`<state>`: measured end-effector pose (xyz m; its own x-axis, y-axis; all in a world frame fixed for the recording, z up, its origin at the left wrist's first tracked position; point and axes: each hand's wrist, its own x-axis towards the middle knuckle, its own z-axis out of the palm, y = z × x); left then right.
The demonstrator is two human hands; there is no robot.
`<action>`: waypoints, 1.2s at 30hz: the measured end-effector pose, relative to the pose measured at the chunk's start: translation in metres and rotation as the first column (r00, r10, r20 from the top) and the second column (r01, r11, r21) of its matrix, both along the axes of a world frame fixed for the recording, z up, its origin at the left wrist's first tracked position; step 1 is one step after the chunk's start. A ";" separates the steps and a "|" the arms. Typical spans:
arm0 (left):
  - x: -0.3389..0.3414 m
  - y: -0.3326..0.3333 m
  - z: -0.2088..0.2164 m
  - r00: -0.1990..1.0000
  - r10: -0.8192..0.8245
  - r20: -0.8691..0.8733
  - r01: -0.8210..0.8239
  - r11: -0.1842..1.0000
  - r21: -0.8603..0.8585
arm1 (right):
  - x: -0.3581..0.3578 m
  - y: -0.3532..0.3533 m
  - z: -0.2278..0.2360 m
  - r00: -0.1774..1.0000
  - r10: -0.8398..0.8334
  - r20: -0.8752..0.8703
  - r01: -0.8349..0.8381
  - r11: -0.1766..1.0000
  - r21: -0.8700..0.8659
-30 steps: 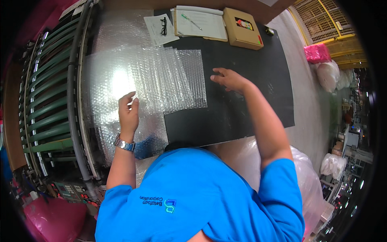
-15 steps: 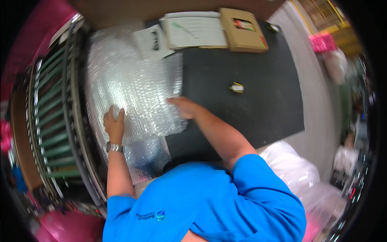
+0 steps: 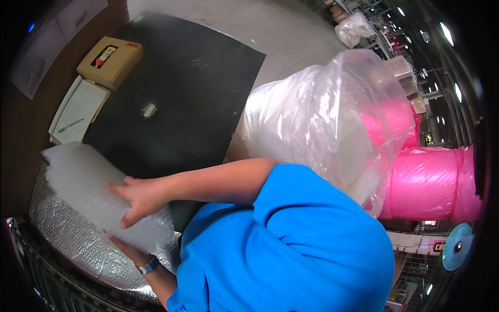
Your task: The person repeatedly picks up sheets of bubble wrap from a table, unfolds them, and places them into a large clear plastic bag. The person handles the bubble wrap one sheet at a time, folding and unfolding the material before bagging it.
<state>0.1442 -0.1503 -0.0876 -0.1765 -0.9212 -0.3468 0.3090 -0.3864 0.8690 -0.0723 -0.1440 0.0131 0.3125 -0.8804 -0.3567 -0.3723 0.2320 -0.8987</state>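
A sheet of clear bubble wrap (image 3: 93, 182) is bent over on itself at the left end of the black table mat (image 3: 176, 78), its upper layer raised in a curved flap. My right hand (image 3: 143, 197) lies across this flap, fingers and thumb spread apart. At the flap's near edge, my left hand (image 3: 126, 250), with a metal-band watch (image 3: 149, 265) on its wrist, reaches under it. The flap hides most of my left fingers. Below the flap, more shiny bubble wrap (image 3: 67, 229) spreads toward the table's side.
A brown cardboard box (image 3: 110, 61), a clipboard with papers (image 3: 80, 112) and a pen (image 3: 71, 125) sit along the back. A small yellowish-white item (image 3: 149, 111) rests on the mat. Plastic-wrapped bubble wrap rolls (image 3: 296, 112) and pink rolls (image 3: 423, 182) stand to the right.
The view has swung to the right. The bubble wrap that lay flat is now lifted and folded over. My right hand has moved onto the flap, and my left hand has gone beneath its edge.
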 end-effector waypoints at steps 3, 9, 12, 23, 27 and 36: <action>-0.026 0.010 -0.013 0.995 -0.053 0.080 0.052 0.999 0.011 | -0.010 0.018 -0.055 0.988 -0.150 -0.018 0.151 0.978 0.141; -0.028 0.013 -0.062 0.961 -0.236 -0.143 0.247 0.967 0.062 | 0.009 0.024 -0.086 0.945 -0.274 -0.180 0.276 0.961 -0.012; -0.039 0.014 -0.028 0.975 -0.224 -0.003 0.222 0.968 -0.117 | 0.006 0.030 -0.084 0.908 -0.417 0.038 0.418 0.899 -0.129; -0.056 0.009 -0.061 0.963 -0.259 0.078 0.261 0.965 -0.016 | -0.011 0.028 -0.088 0.876 -0.423 0.233 0.391 0.904 0.172; -0.055 0.003 -0.018 0.968 -0.250 -0.008 0.249 0.967 -0.049 | -0.016 0.021 -0.076 0.843 -0.405 0.354 0.394 0.913 0.105; -0.029 -0.010 0.013 0.950 -0.206 -0.235 0.164 0.969 -0.184 | -0.033 0.023 -0.023 0.817 -0.315 0.483 0.345 0.938 0.028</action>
<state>0.1148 -0.1605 -0.0745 -0.4110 -0.9038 -0.1194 0.4613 -0.3191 0.8279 -0.1057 -0.1211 -0.0096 0.1163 -0.9758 -0.1854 0.1910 0.2052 -0.9599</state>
